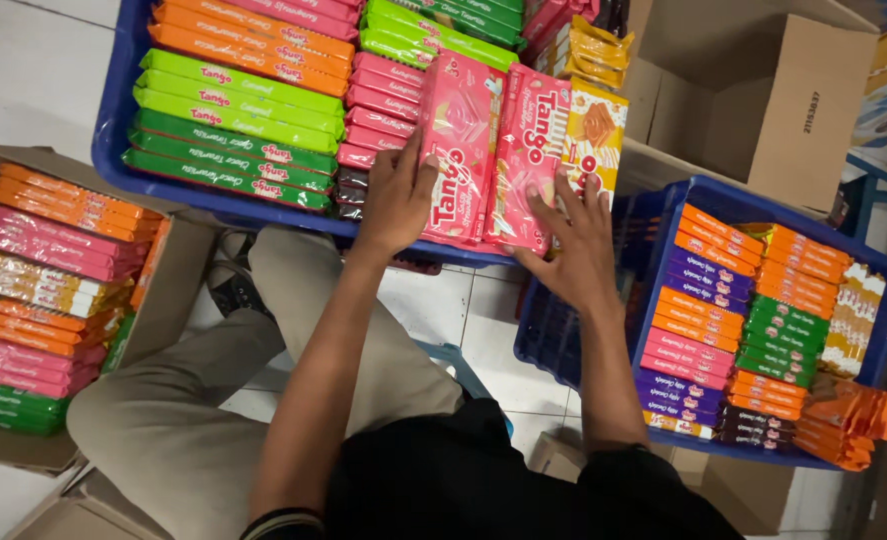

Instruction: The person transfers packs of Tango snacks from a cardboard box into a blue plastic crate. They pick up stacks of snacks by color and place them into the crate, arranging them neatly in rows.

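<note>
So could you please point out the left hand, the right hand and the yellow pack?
left hand (395, 200), head view, back of the hand.
right hand (573, 245), head view, back of the hand.
yellow pack (595, 135), head view, front face by the pink packs.
</note>
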